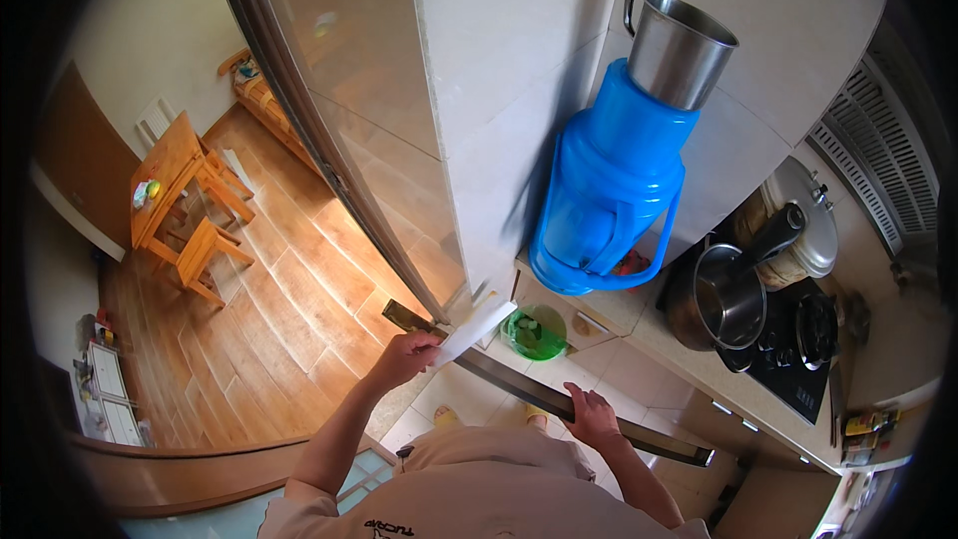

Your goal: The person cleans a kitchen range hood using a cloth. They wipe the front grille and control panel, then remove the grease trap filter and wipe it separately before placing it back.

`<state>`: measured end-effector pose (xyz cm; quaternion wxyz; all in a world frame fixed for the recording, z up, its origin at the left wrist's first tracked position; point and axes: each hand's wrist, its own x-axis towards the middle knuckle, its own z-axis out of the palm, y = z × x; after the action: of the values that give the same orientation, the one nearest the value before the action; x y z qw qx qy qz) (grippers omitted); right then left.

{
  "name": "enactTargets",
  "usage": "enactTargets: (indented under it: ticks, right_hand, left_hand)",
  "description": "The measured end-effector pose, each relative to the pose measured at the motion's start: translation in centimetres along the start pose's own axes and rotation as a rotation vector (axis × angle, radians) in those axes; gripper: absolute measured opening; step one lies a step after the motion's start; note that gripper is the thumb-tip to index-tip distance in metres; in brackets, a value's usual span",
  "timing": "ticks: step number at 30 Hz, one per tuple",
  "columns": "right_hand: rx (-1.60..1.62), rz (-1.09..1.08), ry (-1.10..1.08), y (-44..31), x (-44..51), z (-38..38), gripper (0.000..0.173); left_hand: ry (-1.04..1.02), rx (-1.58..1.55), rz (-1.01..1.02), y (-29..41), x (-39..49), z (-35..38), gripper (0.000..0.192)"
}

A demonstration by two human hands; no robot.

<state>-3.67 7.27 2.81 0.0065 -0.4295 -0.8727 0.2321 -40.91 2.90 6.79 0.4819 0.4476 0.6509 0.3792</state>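
A long, dark flat bar or panel (516, 383) lies across in front of my body, its far left end near the door frame. My right hand (593, 413) grips it right of the middle. My left hand (410, 356), near its left end, pinches a folded white sheet or strip (476, 327), which lies across the bar. Whether the left fingers also touch the bar cannot be told. Beyond the bar, a green bin with a clear liner (536, 332) stands on the tiled floor.
A blue thermos jug (610, 187) with a steel mug (682, 52) on top stands at the counter's (677, 352) end. A saucepan (715, 299) is by the black hob (786, 374). A door frame (329, 142) rises at left; beyond are a wooden table (168, 180) and stool (202, 254).
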Motion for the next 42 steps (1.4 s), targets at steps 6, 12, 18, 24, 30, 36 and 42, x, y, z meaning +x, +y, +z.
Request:
enactTargets:
  ticks: [6, 12, 18, 24, 30, 36, 42]
  right_hand:
    - [-0.007, -0.037, 0.063, 0.1, 0.0, 0.2, 0.072]
    - [-0.006, -0.056, 0.091, 0.0, -0.1, 0.4, 0.072]
    - [-0.024, -0.074, 0.098, 0.3, -0.1, 0.6, 0.071]
    - [-0.013, -0.02, 0.067, -0.2, 0.0, 0.2, 0.085]
    - [-0.02, -0.041, 0.032, -1.3, 0.6, -0.7, 0.095]
    - [0.011, -0.189, 0.057, -1.1, 1.1, -0.2, 0.078]
    - [-0.077, -0.258, 0.18, -0.2, 1.1, 0.1, 0.056]
  left_hand:
    - [0.175, 0.388, 0.463, 0.9, 0.3, -0.7, 0.008]
    - [0.22, 0.539, 0.604, 0.5, 0.3, -1.5, 0.009]
    - [0.245, 0.619, 0.588, 0.4, -0.1, -1.8, 0.013]
    - [0.281, 0.691, 0.572, 0.6, -0.9, 1.5, 0.013]
    - [0.065, 0.586, 0.557, -0.6, -2.2, 7.0, 0.016]
    - [-0.014, 0.579, 0.697, -1.3, -1.3, 10.0, 0.013]
    - [-0.02, 0.7, 0.761, -2.0, -1.5, 10.1, 0.013]
